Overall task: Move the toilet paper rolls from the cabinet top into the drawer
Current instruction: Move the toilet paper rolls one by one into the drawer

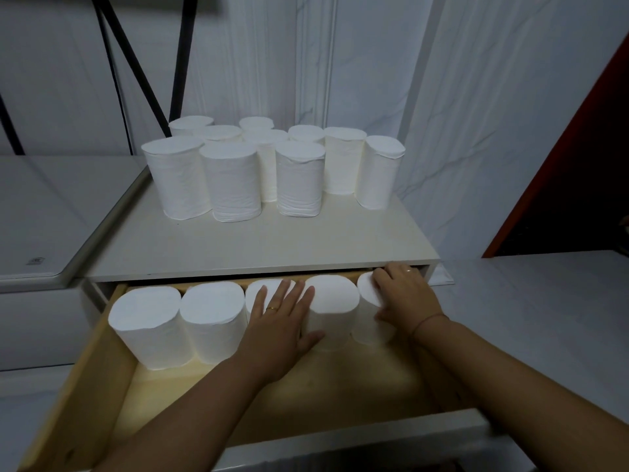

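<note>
From your head camera, the cabinet top (258,240) lies ahead of you with a cluster of toilet paper rolls (235,185) standing on its far half. All of them stand upright, long axis vertical, flat ends facing up. The rightmost one in the cluster leans slightly to the left.

Below the top's near edge, the wooden drawer (78,386) is pulled out toward you. Five more rolls stand in a row along its far side, also upright with their flat ends up, pressed side by side. The first roll (146,321) and second roll (212,311) are at the left, untouched.

Your left hand (279,321) lies flat over the third roll (258,287). Its fingers are straight and spread across the roll's top, and its thumb is splayed against the near side of the fourth roll (332,301). It grasps nothing. Your right hand (405,294) grips the fifth roll (369,287) at the right end of the row, fingers curled over its top edge and thumb on its near side. Each hand wears a ring, and there is a thin band on your right wrist.

The near part of the drawer floor is bare wood.

Black struts (136,63) cross the pale wall at far left. A red panel (578,165) stands at far right. A white surface (41,216) sits beside the cabinet on the left.
</note>
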Demonstrator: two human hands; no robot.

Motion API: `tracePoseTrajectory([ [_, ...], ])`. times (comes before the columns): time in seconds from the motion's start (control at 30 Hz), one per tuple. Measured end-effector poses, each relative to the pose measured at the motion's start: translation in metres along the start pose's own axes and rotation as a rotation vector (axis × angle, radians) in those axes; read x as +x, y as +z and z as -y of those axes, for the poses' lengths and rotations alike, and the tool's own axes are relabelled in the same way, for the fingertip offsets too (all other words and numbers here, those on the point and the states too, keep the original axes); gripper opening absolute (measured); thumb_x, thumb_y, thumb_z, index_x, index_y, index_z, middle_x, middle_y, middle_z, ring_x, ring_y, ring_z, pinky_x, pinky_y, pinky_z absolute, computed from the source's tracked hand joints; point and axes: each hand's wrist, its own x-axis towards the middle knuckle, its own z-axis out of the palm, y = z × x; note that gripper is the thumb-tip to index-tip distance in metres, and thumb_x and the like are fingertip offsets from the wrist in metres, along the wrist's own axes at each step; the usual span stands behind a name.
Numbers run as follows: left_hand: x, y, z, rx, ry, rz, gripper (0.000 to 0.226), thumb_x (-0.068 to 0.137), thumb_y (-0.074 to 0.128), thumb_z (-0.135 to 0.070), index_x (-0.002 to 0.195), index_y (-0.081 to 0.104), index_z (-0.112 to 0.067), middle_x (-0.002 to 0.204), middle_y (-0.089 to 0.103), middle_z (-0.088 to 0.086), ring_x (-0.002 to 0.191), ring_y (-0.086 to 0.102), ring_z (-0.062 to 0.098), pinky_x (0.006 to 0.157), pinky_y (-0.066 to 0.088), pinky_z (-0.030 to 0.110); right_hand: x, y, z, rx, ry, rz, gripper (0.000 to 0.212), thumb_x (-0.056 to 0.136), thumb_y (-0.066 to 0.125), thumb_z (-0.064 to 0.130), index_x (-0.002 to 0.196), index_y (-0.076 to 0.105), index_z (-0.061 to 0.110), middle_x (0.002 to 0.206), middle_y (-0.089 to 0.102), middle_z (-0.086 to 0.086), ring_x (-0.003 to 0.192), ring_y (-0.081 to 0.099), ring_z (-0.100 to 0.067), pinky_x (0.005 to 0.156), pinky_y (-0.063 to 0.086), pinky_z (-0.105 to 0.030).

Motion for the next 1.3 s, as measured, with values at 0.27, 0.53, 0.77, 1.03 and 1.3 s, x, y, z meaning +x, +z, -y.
tracePoseTrajectory([
  [0.27,0.004,0.002,0.006,0.038,0.016,0.006,0.075,0.092,0.020,-0.065,0.151,-0.005,-0.027,0.161,-0.007,-0.002,0.147,-0.013,0.019,0.118,-0.011,0.046,-0.003,0.016,-0.009,-0.094,-0.033,-0.069,0.060,0.048,0.082,0.022,0.099,0.051,0.015,0.100,0.056,-0.009,0.087,0.051,-0.028,0.075,0.047,-0.040],
  [0.53,0.007,-0.003,0.010,0.027,0.014,-0.002,0.072,0.093,0.021,-0.063,0.152,-0.001,-0.026,0.162,-0.004,-0.002,0.148,-0.010,0.018,0.119,-0.009,0.045,0.014,-0.018,0.004,0.047,0.026,0.140,0.065,0.060,0.073,0.057,0.109,0.046,0.024,0.110,0.049,-0.001,0.099,0.049,-0.022,0.085,0.044,-0.037],
  [0.77,0.009,-0.005,0.014,0.028,-0.023,-0.018,0.072,0.093,0.020,-0.063,0.152,0.003,-0.025,0.162,0.001,0.000,0.148,-0.005,0.019,0.119,-0.007,0.045,0.088,-0.100,0.040,0.626,0.077,-0.208,0.065,0.067,0.075,0.047,0.118,0.046,0.021,0.116,0.049,-0.003,0.105,0.049,-0.020,0.090,0.045,-0.036],
  [1.03,0.009,-0.005,0.017,0.008,-0.053,-0.023,0.070,0.094,0.021,-0.061,0.151,0.002,-0.026,0.162,0.003,0.000,0.148,-0.004,0.020,0.118,-0.002,0.051,0.169,-0.102,0.061,0.373,0.005,-0.212,0.096,0.072,0.068,0.053,0.147,0.014,0.025,0.156,0.013,-0.008,0.142,0.011,-0.029,0.114,0.014,-0.044],
  [1.3,0.008,-0.002,0.020,-0.023,-0.051,-0.026,0.073,0.093,0.023,-0.064,0.151,0.001,-0.026,0.162,0.002,0.000,0.148,-0.006,0.021,0.118,-0.008,0.051,0.204,-0.097,0.073,0.299,0.002,-0.276,0.071,0.070,0.070,0.051,0.126,0.038,0.020,0.150,0.023,-0.011,0.139,0.018,-0.030,0.114,0.015,-0.044],
])
